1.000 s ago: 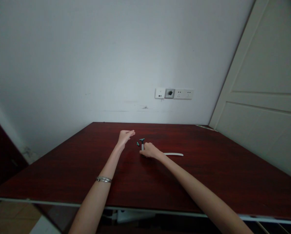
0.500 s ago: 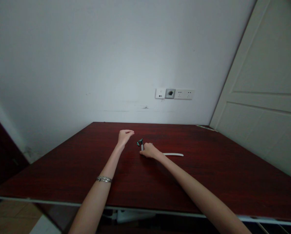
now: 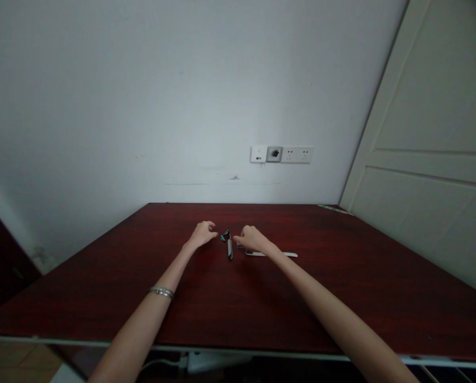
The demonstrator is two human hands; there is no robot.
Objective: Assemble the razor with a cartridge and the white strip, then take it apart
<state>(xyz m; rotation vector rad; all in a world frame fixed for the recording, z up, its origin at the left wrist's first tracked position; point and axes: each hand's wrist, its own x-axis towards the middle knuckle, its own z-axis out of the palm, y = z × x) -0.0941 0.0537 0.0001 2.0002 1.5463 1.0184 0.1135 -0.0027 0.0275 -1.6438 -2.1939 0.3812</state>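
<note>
A razor (image 3: 230,248) with a light grey handle lies on the dark red table, its head pointing away from me. Next to its head is a small dark-and-green piece (image 3: 222,238), perhaps a blade cartridge. My left hand (image 3: 203,233) is just left of these, empty, fingers apart and slightly bent. To the right of the razor, my right hand (image 3: 252,238) hovers low, thumb stretched left and the other fingers curled; it looks open. Under its fingertips is a small greyish piece (image 3: 240,246), partly hidden. A slim white toothbrush-like stick (image 3: 291,255) lies partly behind my right wrist.
The table (image 3: 206,308) has a pale front edge and meets a white wall at the back. Wall sockets (image 3: 297,155) sit above it. A pale panelled door (image 3: 425,186) stands at the right. Below the front edge is a white object (image 3: 217,363) with a cable.
My right hand has let go of the razor handle and moved slightly right, leaving the razor lying on the table. My left hand has lowered and its pinched fingers have spread. The view has shifted slightly.
</note>
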